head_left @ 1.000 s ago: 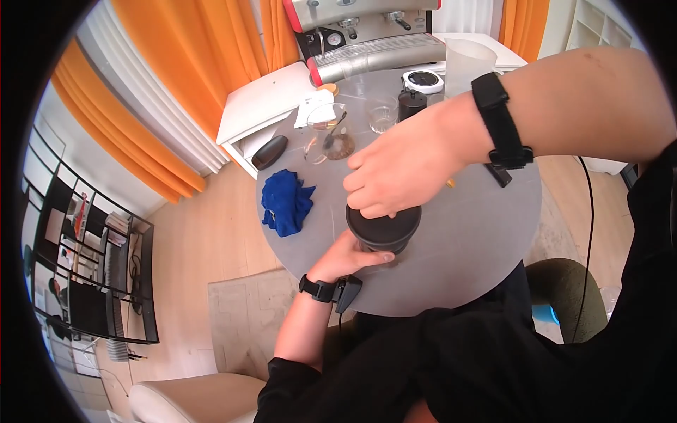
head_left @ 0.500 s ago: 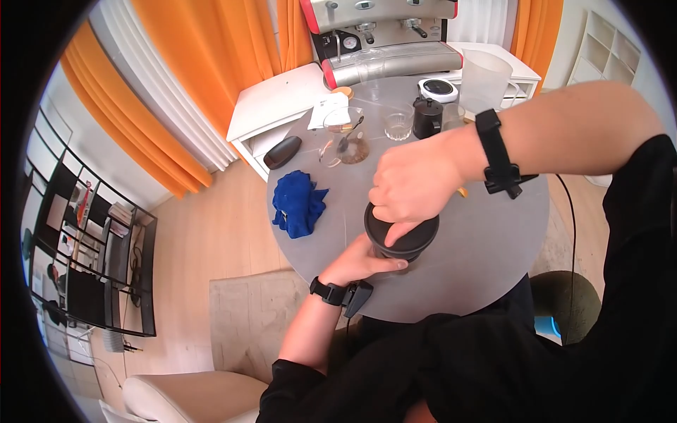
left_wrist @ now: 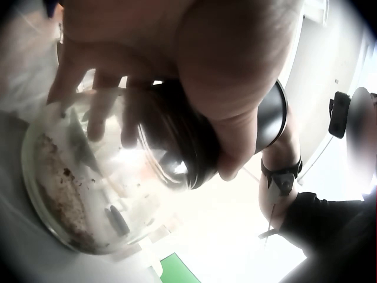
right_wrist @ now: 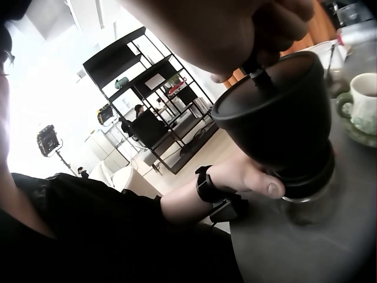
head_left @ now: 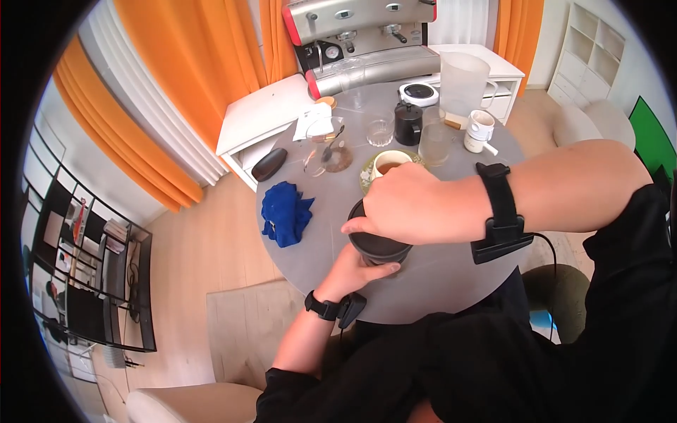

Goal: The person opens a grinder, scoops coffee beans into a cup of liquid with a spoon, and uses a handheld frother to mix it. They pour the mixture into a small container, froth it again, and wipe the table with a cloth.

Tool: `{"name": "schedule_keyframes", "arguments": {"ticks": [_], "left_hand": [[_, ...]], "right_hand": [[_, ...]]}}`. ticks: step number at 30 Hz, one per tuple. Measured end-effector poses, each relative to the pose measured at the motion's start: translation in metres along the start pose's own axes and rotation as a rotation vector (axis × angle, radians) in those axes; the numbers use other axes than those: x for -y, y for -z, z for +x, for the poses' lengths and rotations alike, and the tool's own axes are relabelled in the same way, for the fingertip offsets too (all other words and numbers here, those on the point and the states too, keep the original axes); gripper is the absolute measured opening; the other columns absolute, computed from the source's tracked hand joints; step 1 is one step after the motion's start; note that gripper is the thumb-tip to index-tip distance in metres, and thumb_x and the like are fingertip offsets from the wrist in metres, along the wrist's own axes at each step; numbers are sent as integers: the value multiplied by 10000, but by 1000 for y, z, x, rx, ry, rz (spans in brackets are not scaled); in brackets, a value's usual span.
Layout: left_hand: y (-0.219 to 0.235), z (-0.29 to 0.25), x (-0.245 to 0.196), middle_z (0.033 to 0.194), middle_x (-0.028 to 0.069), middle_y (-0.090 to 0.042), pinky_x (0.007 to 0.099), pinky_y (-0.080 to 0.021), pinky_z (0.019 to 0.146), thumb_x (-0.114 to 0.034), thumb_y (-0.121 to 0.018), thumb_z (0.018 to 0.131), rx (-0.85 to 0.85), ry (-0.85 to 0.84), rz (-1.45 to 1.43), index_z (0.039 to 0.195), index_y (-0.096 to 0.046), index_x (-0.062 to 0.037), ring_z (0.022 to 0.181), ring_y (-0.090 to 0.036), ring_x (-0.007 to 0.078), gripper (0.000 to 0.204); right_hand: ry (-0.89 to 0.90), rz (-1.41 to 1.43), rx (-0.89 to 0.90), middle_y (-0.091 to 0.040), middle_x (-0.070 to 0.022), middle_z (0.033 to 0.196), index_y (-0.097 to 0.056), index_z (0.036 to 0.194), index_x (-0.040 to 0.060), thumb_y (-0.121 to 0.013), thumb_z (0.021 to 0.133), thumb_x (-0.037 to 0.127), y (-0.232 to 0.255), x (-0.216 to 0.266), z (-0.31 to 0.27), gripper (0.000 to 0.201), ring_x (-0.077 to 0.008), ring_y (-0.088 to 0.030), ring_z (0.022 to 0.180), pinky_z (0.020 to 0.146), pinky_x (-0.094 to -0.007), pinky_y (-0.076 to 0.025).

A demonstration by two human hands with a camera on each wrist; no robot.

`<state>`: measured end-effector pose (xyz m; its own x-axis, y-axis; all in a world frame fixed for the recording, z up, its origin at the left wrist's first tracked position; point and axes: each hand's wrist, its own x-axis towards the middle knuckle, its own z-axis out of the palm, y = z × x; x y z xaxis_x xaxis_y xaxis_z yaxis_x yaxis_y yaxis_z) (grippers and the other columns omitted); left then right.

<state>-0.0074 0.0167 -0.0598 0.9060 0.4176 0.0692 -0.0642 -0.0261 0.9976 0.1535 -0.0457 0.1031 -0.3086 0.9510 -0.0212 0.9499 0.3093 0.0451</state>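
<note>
A black grinder-like vessel [right_wrist: 283, 124] with a wide round top stands upright on a clear glass base [left_wrist: 88, 188] that has brown grounds inside. My left hand [head_left: 350, 273] grips it low, round the narrow black neck and the glass, thumb in front. Above the top, my right hand [head_left: 409, 204] has its fingers curled round a small part on the central black shaft [right_wrist: 259, 76]; the fingers hide most of that part. A cup of brown liquid [head_left: 388, 163] on a green patterned saucer [right_wrist: 358, 131] is just behind the right hand.
A blue cloth [head_left: 285, 213] and a black case [head_left: 269, 165] lie at the table's left. Farther back are a glass server [head_left: 336, 158], a tumbler [head_left: 379, 132], a black pot [head_left: 408, 124], a white mug [head_left: 479, 130], a pitcher [head_left: 462, 81] and an espresso machine [head_left: 374, 42].
My right hand has swung round above the vessel's top, its forearm now lower, uncovering the cup and saucer. The left hand keeps its grip; the head view has shifted slightly.
</note>
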Motion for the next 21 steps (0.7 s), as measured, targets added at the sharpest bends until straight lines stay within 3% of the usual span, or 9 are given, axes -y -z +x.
{"name": "schedule_keyframes", "arguments": {"ticks": [2,4,5,9,11,14,15,17,21], "left_hand": [[3,-1,1,1272,97,-619,340,-510,965,-42,-793,807,-4,-11,16,1344,-492,9,1171,-593,175,617],[10,1,4,1355,91,-576,375,-440,1063,-18,-809,787,54,130,-7,1409,-446,-20,1268,-536,195,721],[11,2,6,1355,91,-576,375,-440,1063,-18,-809,787,51,125,-5,1409,-446,-20,1268,-536,195,721],[9,1,7,1294,92,-607,355,-478,1005,-59,-817,790,30,52,0,1361,-489,-8,1199,-574,181,660],[9,1,7,1230,96,-643,336,-515,947,-92,-821,790,-1,1,51,1315,-527,3,1129,-614,175,610],[7,1,4,1228,98,-645,345,-505,961,-122,-831,785,13,8,62,1309,-537,-1,1134,-612,181,613],[7,1,4,1225,98,-646,348,-497,972,-129,-833,783,23,18,35,1310,-536,-1,1141,-608,183,619],[9,3,6,1222,97,-648,351,-490,983,-136,-836,781,30,27,9,1312,-534,-2,1148,-605,185,625],[10,3,12,1241,96,-635,351,-473,1006,-147,-836,784,36,-5,42,1325,-519,-5,1174,-587,181,643]], "right_hand": [[8,10,65,-651,-166,679,-674,712,-16,-488,985,505,5,-3,-3,616,-352,-648,703,673,-427,-526],[346,-1,-9,-647,-156,742,-622,863,-10,-520,982,450,-1,-23,-4,486,-340,-648,741,704,-421,-527],[567,-47,-173,-641,-150,793,-567,933,9,-549,974,376,-6,-34,-4,370,-336,-650,732,726,-413,-525],[606,-132,-153,-641,-150,781,-584,920,9,-560,963,355,0,-33,3,350,-332,-655,756,726,-404,-521],[364,-182,120,-644,-151,782,-579,917,7,-580,946,362,5,-16,6,356,-324,-659,778,702,-405,-515],[352,-64,146,-639,-146,721,-581,861,9,-600,930,376,8,-14,8,374,-320,-658,782,663,-417,-508],[352,-64,146,-639,-146,721,-581,861,9,-600,930,376,7,-18,7,374,-320,-658,782,663,-417,-508],[468,-46,-78,-618,-133,634,-580,794,12,-615,923,372,5,-32,2,384,-320,-658,773,627,-427,-503],[395,42,-47,-584,-120,570,-572,757,12,-631,911,383,9,-34,-12,406,-329,-654,777,613,-424,-504]]}}
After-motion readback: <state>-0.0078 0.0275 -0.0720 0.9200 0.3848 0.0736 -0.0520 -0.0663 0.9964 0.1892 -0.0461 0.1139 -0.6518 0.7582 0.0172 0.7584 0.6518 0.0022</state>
